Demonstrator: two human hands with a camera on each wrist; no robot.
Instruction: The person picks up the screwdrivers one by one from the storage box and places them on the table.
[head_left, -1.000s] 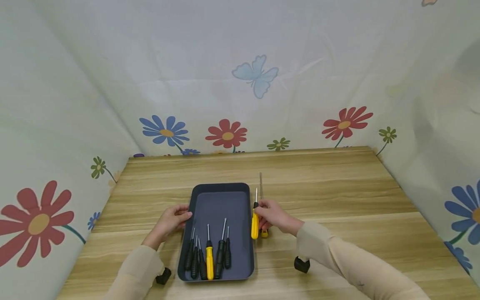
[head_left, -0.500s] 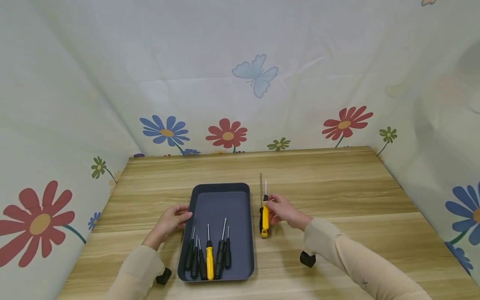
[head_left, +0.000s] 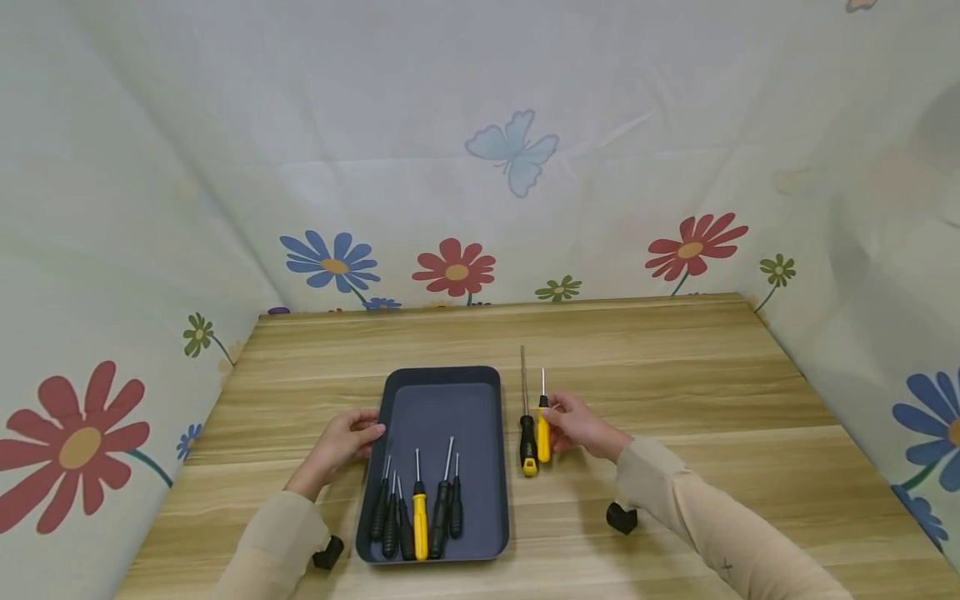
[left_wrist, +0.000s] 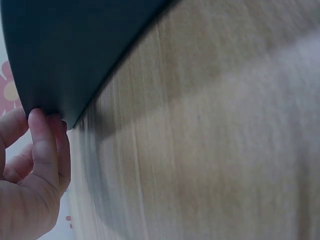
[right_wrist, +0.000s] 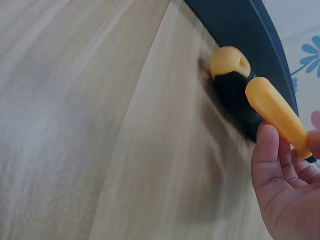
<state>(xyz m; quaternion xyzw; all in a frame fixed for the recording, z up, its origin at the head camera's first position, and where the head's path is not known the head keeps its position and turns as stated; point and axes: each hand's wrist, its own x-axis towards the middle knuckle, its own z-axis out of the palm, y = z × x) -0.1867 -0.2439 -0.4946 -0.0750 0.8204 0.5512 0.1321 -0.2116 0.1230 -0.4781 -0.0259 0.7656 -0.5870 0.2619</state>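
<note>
On the wooden surface (head_left: 637, 367), just right of the dark tray (head_left: 442, 408), I have the right hand (head_left: 581, 423) on a yellow screwdriver (head_left: 543, 433). Fingers narrow, pinching its handle near the black collar; metal tip points away from the person. I cannot tell whether the handle end touches the wood. Close on its left, between it and the tray, lies a black-and-yellow screwdriver (head_left: 528, 446) with a longer shaft, roughly parallel. From the head view I read a slim gap between the two handles.

Left hand (head_left: 343, 442): at the tray's left wall, fingers closed around the rim, thumb near the top edge. Left wrist view shows fingertips against the outer side.

Inside the tray, toward the near end, I count six tools: five black screwdrivers (head_left: 440, 521) and one yellow-handled driver (head_left: 420, 523) among them, all shafts pointing away. Behind the surface hangs a pale floral sheet (head_left: 375, 167) with a blue butterfly (head_left: 513, 152).
</note>
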